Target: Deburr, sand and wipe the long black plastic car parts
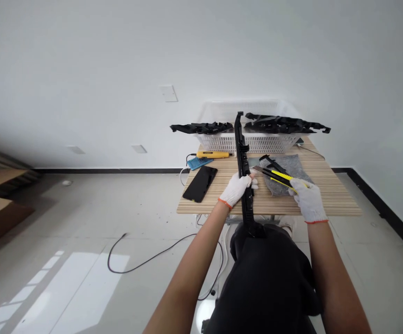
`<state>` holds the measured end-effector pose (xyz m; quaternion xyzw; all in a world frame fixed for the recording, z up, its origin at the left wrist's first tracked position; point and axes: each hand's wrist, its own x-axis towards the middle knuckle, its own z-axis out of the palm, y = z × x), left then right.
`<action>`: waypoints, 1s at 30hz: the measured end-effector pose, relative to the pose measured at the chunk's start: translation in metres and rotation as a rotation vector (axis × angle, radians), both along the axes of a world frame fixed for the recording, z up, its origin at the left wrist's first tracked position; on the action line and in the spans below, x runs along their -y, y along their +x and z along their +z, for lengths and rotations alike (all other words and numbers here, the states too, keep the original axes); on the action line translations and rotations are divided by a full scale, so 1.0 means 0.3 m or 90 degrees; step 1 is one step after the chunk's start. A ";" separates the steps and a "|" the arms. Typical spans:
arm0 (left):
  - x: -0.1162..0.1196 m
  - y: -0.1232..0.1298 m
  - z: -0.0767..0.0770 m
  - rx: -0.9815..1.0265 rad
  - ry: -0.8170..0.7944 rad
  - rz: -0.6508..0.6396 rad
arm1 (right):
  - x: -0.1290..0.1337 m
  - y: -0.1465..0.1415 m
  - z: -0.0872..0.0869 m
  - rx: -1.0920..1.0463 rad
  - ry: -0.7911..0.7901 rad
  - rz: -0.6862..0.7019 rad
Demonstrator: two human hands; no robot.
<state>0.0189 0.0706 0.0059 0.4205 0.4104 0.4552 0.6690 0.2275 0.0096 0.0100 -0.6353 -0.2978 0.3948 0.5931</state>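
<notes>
left hand in a white knit glove clamps the long black plastic strip mid-frame, axis running up-frame; gloved right hand grips the yellow-black utility knife, blade pointing left, nearly touching the strip

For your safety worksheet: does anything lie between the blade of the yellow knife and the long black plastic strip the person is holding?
Nothing visible does. The right hand points the knife at the strip, its tip right beside the left hand gripping it.
</notes>
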 end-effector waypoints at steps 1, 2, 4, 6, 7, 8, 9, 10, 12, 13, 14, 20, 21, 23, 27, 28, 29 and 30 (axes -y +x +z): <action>-0.002 -0.001 -0.007 0.004 0.003 0.000 | 0.000 0.001 -0.002 0.003 -0.001 0.003; -0.006 -0.003 -0.016 0.010 0.008 -0.003 | -0.001 0.002 -0.004 0.007 -0.001 0.004; -0.016 -0.006 -0.039 0.027 0.023 -0.015 | -0.004 0.004 -0.015 0.019 0.006 -0.002; -0.024 -0.010 -0.060 0.039 0.036 -0.027 | -0.009 0.007 -0.033 0.047 0.024 -0.011; -0.026 -0.011 -0.065 0.042 0.039 -0.030 | -0.012 0.009 -0.044 0.077 0.037 -0.011; -0.026 -0.012 -0.067 0.044 0.039 -0.030 | -0.015 0.011 -0.055 0.120 0.051 -0.002; -0.025 -0.012 -0.064 0.045 0.037 -0.027 | -0.018 0.013 -0.065 0.175 0.061 0.013; -0.023 -0.011 -0.059 0.046 0.032 -0.023 | -0.019 0.015 -0.074 0.239 0.070 0.029; -0.017 -0.010 -0.044 0.046 0.022 -0.018 | -0.019 0.014 -0.084 0.377 0.088 0.054; -0.014 -0.009 -0.037 0.042 0.020 -0.017 | -0.016 0.012 -0.086 0.445 0.095 0.063; -0.012 -0.009 -0.031 0.037 0.020 -0.015 | -0.012 0.007 -0.085 0.509 0.099 0.067; -0.006 -0.013 -0.019 0.012 0.016 -0.004 | 0.022 -0.037 -0.072 0.802 0.073 0.069; -0.004 -0.013 -0.016 0.008 0.010 -0.002 | 0.026 -0.044 -0.074 0.837 0.068 0.076; 0.000 -0.013 -0.008 0.002 -0.003 0.006 | 0.032 -0.060 -0.081 0.899 0.042 0.083; 0.009 -0.012 0.003 -0.019 -0.016 0.015 | 0.053 -0.103 -0.055 0.954 -0.029 0.073; 0.010 -0.013 0.003 -0.022 -0.016 0.015 | 0.064 -0.117 -0.026 0.956 -0.031 0.064; 0.012 -0.014 0.003 -0.020 -0.016 0.013 | 0.079 -0.132 0.014 0.961 -0.025 0.057; 0.012 -0.015 0.003 -0.012 -0.015 0.010 | 0.096 -0.148 0.064 0.970 -0.012 0.056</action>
